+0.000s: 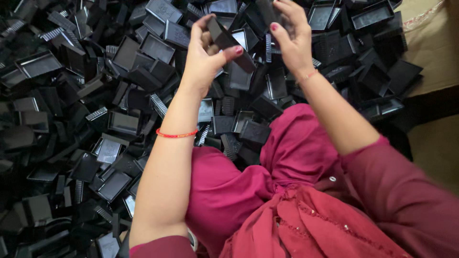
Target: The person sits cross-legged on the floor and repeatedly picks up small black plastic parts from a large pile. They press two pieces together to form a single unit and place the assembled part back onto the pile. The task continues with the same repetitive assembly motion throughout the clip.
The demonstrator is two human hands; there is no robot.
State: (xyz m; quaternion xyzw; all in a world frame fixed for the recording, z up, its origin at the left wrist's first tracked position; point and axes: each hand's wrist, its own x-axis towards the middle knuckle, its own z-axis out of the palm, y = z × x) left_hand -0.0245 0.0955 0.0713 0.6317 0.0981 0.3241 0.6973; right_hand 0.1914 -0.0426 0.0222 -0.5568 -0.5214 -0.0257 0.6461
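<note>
Seated over a heap of black plastic trays (124, 123), a worker's left hand (203, 59) pinches a black plastic piece (229, 43) while the right hand (291, 40) grips a second black part (267, 10), apparently mid-assembly; the parts seemingly need careful lining-up to mate.

Single head-worn camera, looking steeply down and slightly forward from above the person's own lap. Close range: both forearms enter from the near edge and rise toward the far middle, where the left hand (203, 59) and right hand (292, 36) sit. Pile of black plastic parts (86, 110) fills the left and far side. Brown surface (432, 48) shows at far right. No second view, so no overlap.
</note>
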